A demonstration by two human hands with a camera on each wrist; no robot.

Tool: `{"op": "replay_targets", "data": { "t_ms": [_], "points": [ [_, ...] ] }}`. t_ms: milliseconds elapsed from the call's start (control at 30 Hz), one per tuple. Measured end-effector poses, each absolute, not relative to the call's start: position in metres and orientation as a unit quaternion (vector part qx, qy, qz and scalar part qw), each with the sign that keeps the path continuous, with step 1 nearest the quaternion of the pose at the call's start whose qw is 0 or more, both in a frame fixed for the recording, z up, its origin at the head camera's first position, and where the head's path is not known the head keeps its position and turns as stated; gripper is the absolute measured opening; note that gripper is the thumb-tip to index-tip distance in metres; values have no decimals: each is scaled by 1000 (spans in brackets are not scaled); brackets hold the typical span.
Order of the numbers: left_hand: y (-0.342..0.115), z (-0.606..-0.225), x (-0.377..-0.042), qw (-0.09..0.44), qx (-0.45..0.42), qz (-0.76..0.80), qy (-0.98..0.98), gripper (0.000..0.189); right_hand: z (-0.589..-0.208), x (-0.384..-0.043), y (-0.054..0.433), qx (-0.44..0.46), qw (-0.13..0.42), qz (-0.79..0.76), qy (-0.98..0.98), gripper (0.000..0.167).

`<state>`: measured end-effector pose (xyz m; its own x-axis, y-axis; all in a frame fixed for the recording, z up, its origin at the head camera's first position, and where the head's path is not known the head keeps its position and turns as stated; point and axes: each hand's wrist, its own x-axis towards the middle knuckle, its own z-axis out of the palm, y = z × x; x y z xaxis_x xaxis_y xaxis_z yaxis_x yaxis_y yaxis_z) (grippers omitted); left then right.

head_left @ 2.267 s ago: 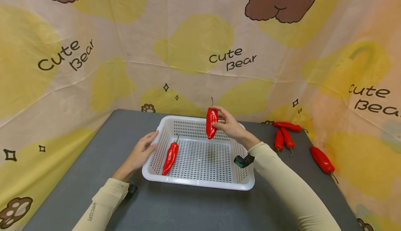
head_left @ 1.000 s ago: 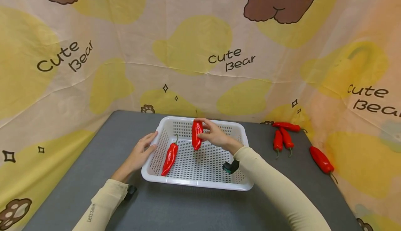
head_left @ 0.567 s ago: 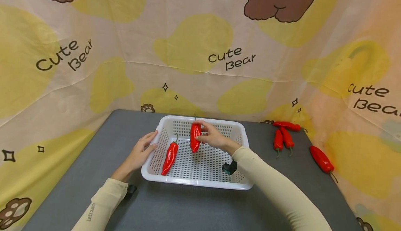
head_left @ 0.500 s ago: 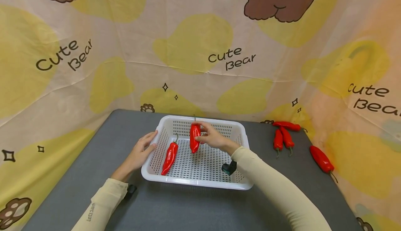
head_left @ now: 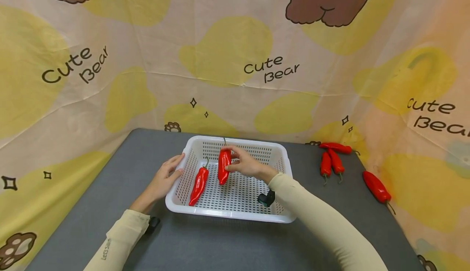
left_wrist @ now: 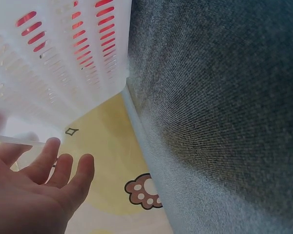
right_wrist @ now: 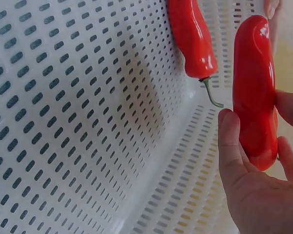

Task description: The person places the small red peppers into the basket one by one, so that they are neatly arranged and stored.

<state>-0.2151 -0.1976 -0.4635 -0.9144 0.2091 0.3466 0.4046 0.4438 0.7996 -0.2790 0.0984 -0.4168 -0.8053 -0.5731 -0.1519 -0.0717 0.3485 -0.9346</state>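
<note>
Right hand (head_left: 245,163) pinching a red pepper (head_left: 223,169), stem up, over floor of white basket (head_left: 229,214). Left hand (head_left: 162,181), fingers loosely extended, touching basket's left rim. Second pepper (head_left: 198,187) lying inside, left side. Three clustered peppers (head_left: 335,161) plus lone pepper (head_left: 376,187) on grey surface (head_left: 220,246), right.

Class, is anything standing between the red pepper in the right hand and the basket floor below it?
Nothing visible: the right hand holds its pepper above bare basket floor. The lying pepper is off to the left, not beneath.
</note>
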Motion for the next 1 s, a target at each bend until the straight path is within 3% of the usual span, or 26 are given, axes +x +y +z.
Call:
{"op": "replay_targets", "data": {
  "t_ms": [333, 1000],
  "points": [
    [-199, -460, -215, 68, -157, -491, -854, 53, -417, -275, 97, -221, 248, -516, 790, 66],
    [-198, -460, -213, 62, -144, -483, -862, 54, -426, -273, 86, -235, 260, -453, 819, 61]
  ]
}}
